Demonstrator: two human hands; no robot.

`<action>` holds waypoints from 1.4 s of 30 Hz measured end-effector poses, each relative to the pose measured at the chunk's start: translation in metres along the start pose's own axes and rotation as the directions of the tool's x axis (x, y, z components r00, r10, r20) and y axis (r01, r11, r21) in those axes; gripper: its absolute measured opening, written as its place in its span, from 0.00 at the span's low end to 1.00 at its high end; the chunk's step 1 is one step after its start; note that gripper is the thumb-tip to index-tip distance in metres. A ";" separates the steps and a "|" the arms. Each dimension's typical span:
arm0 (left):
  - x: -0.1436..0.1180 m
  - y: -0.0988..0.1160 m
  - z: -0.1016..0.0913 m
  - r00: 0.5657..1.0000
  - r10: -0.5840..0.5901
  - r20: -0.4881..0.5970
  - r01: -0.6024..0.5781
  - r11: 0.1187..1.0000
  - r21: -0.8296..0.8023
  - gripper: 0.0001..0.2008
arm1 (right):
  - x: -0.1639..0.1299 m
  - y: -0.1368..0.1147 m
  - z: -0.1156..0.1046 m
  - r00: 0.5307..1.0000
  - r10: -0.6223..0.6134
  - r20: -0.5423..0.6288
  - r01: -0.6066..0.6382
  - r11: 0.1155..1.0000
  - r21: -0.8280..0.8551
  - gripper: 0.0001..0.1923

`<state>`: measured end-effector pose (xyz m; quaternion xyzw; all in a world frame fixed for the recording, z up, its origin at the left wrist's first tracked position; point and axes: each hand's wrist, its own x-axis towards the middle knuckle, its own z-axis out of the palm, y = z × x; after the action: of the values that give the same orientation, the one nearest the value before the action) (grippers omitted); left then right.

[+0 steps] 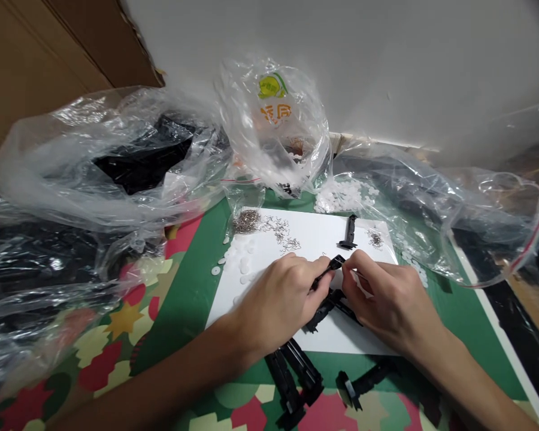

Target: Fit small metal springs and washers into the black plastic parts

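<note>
- Nearest, the desk (175,293) carries two black housings (293,377) side by side, nearer than the left hand (291,293), slanting away up to the left.
- A single black housing (369,378) lies nearer than the right hand (381,293), close to its forearm, slanting away up to the right.
- The near edge of the white sheet (318,224) runs under both forearms; the desk's pale right edge (498,332) lies well right of the right hand.
- The left hand is palm down, thumb and forefinger pinching a black part (330,270); its wrist slants in from the lower left.
- The right hand faces it, fingertips drawn together at the part's far end; I cannot tell whether they grip something small.
- The held part is between the hands, its long axis rising to the right and away, its far end toward the right fingertips.
- More black pieces (321,312) lie beneath it, between the hands.
- Just beyond the right hand, a black piece (350,232) points away.
- Sheet shows between that piece and the scattered wire springs (287,242) beyond the left hand.
- Farthest, a printed plastic bag (273,114) bounds the room ahead.
</note>
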<state>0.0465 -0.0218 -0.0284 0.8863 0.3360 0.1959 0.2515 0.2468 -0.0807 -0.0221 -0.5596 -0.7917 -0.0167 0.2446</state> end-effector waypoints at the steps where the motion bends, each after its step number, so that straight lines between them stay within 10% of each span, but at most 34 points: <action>1: 0.000 0.000 0.000 1.000 -0.001 0.013 0.001 1.000 -0.010 0.11 | 0.000 -0.002 0.000 1.000 0.003 -0.001 -0.003 1.000 0.000 0.09; 10: 0.001 0.001 -0.004 0.998 -0.024 0.066 0.026 0.999 -0.036 0.10 | 0.002 -0.007 -0.003 1.000 0.025 0.001 -0.026 1.000 0.015 0.11; 19: 0.004 0.002 -0.006 0.995 -0.090 0.035 0.093 0.990 -0.102 0.13 | 0.003 0.013 -0.021 0.947 0.320 -0.043 -0.272 0.862 0.427 0.03; 37: 0.010 -0.004 -0.013 0.993 -0.061 0.099 0.061 0.998 0.008 0.13 | 0.010 0.030 -0.008 0.939 0.330 -0.097 -0.159 0.667 0.728 0.10; 42: 0.013 -0.006 -0.016 0.991 -0.097 0.087 0.101 0.994 -0.041 0.13 | 0.005 0.025 0.004 0.962 0.235 -0.140 -0.096 0.769 0.632 0.12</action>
<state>0.0443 -0.0043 -0.0170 0.8700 0.3642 0.1529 0.2950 0.2661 -0.0653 -0.0297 -0.5109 -0.6697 0.2066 0.4978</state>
